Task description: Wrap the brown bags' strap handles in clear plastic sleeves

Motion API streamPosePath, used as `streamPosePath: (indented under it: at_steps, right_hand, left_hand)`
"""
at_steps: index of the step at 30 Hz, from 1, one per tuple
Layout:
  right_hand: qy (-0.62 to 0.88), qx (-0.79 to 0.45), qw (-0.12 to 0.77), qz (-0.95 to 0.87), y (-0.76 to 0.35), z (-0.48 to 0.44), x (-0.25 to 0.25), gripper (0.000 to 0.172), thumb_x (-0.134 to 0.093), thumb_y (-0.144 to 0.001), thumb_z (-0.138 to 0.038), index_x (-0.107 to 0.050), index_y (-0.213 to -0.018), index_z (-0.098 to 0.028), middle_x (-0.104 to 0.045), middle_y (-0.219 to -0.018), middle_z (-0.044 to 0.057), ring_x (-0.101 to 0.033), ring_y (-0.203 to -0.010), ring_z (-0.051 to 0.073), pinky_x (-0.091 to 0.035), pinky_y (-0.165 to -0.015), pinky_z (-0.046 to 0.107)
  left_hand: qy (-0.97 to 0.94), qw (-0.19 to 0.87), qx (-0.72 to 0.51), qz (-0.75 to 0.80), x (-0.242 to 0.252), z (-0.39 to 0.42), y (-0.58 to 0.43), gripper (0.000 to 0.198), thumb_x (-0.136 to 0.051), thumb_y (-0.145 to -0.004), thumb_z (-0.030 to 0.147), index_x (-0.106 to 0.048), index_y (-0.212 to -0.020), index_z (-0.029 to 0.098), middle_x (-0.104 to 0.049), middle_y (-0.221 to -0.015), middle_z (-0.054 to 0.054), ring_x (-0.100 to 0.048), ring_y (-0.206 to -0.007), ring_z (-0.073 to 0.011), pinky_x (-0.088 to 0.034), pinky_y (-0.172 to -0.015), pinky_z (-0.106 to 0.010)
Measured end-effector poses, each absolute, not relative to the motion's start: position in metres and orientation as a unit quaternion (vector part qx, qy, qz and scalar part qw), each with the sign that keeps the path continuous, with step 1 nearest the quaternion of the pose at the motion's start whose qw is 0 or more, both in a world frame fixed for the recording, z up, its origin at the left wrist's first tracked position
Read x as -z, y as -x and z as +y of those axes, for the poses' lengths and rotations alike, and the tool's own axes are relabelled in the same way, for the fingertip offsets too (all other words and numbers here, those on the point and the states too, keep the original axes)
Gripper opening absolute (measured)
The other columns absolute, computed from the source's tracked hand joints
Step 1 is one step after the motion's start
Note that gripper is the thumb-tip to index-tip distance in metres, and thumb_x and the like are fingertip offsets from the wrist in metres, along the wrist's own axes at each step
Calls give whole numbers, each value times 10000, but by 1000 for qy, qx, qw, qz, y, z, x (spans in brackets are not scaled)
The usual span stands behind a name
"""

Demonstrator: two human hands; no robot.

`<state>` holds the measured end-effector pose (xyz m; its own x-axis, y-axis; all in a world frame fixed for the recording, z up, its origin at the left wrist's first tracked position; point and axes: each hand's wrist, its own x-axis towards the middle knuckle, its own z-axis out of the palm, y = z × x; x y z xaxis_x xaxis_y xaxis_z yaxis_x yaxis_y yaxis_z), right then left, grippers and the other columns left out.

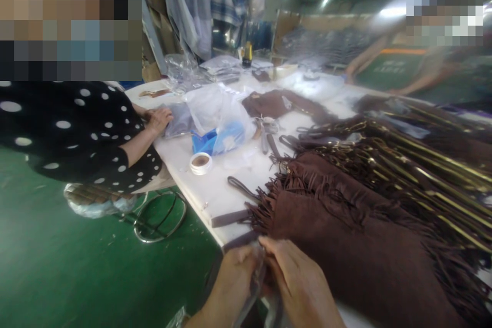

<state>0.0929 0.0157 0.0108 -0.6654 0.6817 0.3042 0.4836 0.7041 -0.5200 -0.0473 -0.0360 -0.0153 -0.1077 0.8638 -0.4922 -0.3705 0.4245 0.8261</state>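
My left hand and my right hand meet at the near table edge, both pinched on a thin clear plastic piece between them. Just beyond my fingers lies a brown suede fringed bag on the white table. Loose brown straps lie by its fringe. Motion blurs the picture, so what the plastic covers is unclear.
A person in a black dotted top sits at the left, a hand on a plastic bag. A tape roll, blue packet, scissors and more fringed bags with gold chains fill the table. Green floor lies left.
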Motion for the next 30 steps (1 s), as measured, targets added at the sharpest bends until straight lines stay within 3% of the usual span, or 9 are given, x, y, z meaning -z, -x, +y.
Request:
streamPosePath:
  at_steps: [9, 16, 19, 25, 30]
  right_hand:
    - [319, -146, 239, -905, -87, 21, -11, 330, -359, -948, -81, -536, -1208, -181, -677, -990, 85, -665, -892, 235, -573, -747, 389]
    - [343, -54, 232, -909, -84, 26, 3, 297, -357, -932, -53, -529, -1154, -150, -665, -939, 105, -665, -860, 245, -585, -700, 376]
    - [357, -57, 229, -904, -82, 26, 6, 280, -361, -934, -62, -532, -1138, -151, -665, -926, 102, -670, -854, 248, -592, -713, 396]
    - [393, -116, 258, -875, -82, 26, 10, 255, -366, -942, -122, -512, -1147, -164, -678, -977, 97, -689, -905, 220, -595, -781, 377]
    - [455, -155, 254, -840, -82, 26, 13, 248, -377, -936, -158, -494, -1154, -172, -691, -984, 89, -711, -874, 208, -594, -738, 337]
  left_hand:
    - [-230, 631, -478, 565, 11, -32, 49, 502, -596, -773, 642, -600, -791, 139, -578, -598, -23, -598, -491, -179, -467, -460, -259]
    - [-209, 655, -470, 553, 21, -58, 68, 544, -676, -728, 620, -538, -993, 166, -672, -709, -51, -656, -519, -202, -503, -481, -271]
    - [-217, 654, -460, 560, 27, -69, 73, 531, -728, -716, 527, -488, -1025, 168, -691, -750, -69, -677, -554, -218, -500, -491, -271]
    - [-330, 571, -402, 636, 11, -62, 69, 223, -645, -727, 228, -533, -914, 179, -687, -678, -16, -678, -557, -205, -449, -487, -232]
    - [-335, 541, -408, 655, -2, -50, 60, 231, -610, -678, 155, -531, -894, 183, -669, -668, -1, -664, -529, -208, -475, -473, -249]
